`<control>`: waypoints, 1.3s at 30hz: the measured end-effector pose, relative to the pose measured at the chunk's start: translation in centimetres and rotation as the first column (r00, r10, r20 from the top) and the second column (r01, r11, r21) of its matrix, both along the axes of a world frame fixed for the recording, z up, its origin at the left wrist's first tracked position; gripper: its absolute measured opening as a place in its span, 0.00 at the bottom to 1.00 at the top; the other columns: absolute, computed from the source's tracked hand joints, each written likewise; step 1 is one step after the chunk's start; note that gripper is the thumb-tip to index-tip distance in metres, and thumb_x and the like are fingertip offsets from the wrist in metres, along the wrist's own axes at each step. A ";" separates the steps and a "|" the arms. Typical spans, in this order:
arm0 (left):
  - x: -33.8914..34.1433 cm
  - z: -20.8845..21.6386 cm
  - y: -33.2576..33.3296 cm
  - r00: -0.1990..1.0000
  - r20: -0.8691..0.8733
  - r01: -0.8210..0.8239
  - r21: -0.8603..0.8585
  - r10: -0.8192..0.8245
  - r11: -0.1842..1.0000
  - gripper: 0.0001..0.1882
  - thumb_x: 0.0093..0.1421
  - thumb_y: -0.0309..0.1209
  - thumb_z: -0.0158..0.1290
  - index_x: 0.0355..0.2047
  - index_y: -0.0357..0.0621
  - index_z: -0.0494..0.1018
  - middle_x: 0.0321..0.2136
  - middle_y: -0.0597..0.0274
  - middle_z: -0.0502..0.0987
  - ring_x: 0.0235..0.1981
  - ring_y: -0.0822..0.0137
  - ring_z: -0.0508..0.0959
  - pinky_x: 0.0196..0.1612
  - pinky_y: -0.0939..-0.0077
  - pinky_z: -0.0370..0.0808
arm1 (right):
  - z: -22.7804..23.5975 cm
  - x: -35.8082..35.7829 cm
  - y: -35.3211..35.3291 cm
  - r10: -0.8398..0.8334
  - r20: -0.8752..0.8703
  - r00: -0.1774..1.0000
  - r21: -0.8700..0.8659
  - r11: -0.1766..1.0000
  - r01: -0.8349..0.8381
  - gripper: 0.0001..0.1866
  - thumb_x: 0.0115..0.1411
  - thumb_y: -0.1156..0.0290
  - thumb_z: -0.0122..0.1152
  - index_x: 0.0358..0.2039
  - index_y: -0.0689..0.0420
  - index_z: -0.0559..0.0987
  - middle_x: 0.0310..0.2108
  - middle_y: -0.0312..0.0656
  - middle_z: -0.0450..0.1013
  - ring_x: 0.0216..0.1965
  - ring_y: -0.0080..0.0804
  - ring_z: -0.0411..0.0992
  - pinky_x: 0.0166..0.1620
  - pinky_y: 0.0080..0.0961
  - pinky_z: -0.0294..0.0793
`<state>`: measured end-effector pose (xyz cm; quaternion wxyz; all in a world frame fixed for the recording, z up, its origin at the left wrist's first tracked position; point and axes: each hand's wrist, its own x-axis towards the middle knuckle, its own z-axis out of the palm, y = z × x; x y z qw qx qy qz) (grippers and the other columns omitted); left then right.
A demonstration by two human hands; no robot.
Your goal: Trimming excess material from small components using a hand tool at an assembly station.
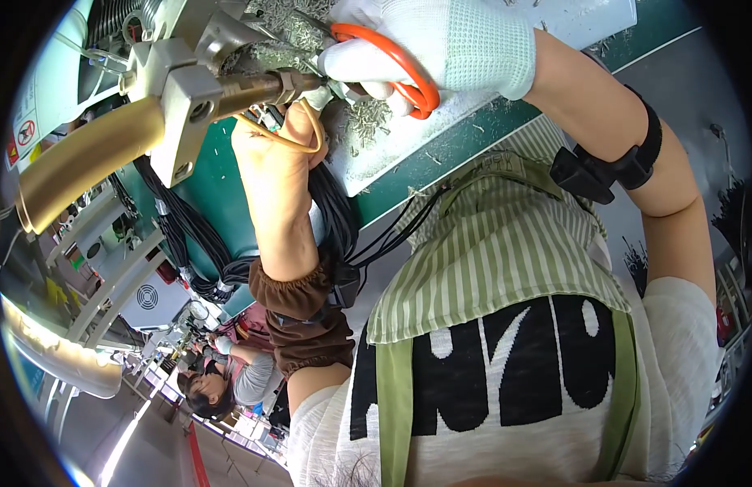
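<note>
My right hand point(408, 49), in a white knit glove, is closed on scissors with an orange-red loop handle point(429, 93); their blades are mostly hidden by the glove and clippings. My left hand point(275, 158), bare above a brown gathered sleeve cover point(299, 308), has its fingers bent close to the right hand. A yellow cable point(299, 148) curves across those fingers, and its end is out of sight. Just above the left fingers passes a metal nozzle fitting point(266, 91) on a machine block point(189, 114). Small silvery clippings point(364, 122) lie under both hands.
A white sheet point(368, 174) covers part of the green table point(465, 138). Bundled black cables point(335, 207) run beside my left forearm. A thick golden tube point(88, 162) joins the block at left. Farther off, another person point(230, 381) sits at a bench.
</note>
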<state>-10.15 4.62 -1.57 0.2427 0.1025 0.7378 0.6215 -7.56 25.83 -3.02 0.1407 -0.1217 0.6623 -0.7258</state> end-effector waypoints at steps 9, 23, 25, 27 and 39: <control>-0.4 0.1 0.3 1.000 0.021 0.014 -0.054 -0.013 0.998 0.16 0.56 0.37 0.58 0.32 0.38 0.68 0.18 0.68 0.67 0.13 0.79 0.61 0.13 0.85 0.55 | 0.1 0.0 -0.2 0.018 0.198 0.980 -0.196 0.980 0.022 0.17 0.57 0.65 0.56 0.17 0.64 0.74 0.11 0.40 0.68 0.12 0.27 0.69 0.16 0.22 0.66; 7.2 1.9 -0.9 0.919 0.324 -0.304 0.221 0.224 0.927 0.13 0.65 0.32 0.43 0.46 0.37 0.65 0.32 0.55 0.74 0.17 0.72 0.69 0.16 0.83 0.63 | 2.0 7.6 -0.2 -0.075 -0.339 0.938 0.481 0.843 0.242 0.12 0.52 0.65 0.61 0.29 0.61 0.75 0.16 0.44 0.67 0.18 0.37 0.69 0.23 0.28 0.66; 8.0 1.9 -0.1 0.902 0.248 -0.360 -0.019 0.354 0.933 0.15 0.66 0.32 0.41 0.50 0.37 0.63 0.37 0.53 0.74 0.18 0.71 0.70 0.16 0.82 0.64 | 1.1 7.3 -2.9 -0.091 -0.383 0.919 0.373 0.895 0.243 0.11 0.52 0.65 0.59 0.23 0.60 0.73 0.15 0.44 0.67 0.17 0.39 0.68 0.22 0.30 0.65; 8.3 2.2 0.6 0.906 0.254 -0.357 0.032 0.338 0.934 0.15 0.66 0.31 0.41 0.50 0.37 0.63 0.37 0.52 0.74 0.18 0.71 0.71 0.16 0.82 0.65 | 0.2 7.3 -4.1 -0.099 -0.429 0.898 0.254 0.940 0.225 0.13 0.52 0.64 0.58 0.17 0.59 0.72 0.13 0.44 0.67 0.17 0.42 0.68 0.22 0.33 0.65; 7.7 3.1 -0.6 0.975 0.149 0.150 0.104 -0.164 0.983 0.14 0.58 0.24 0.54 0.43 0.34 0.66 0.28 0.53 0.76 0.23 0.71 0.74 0.25 0.82 0.70 | 0.7 8.8 -1.6 -0.340 -0.501 0.796 0.246 0.826 0.507 0.11 0.54 0.66 0.60 0.30 0.61 0.75 0.11 0.37 0.67 0.10 0.24 0.67 0.15 0.19 0.66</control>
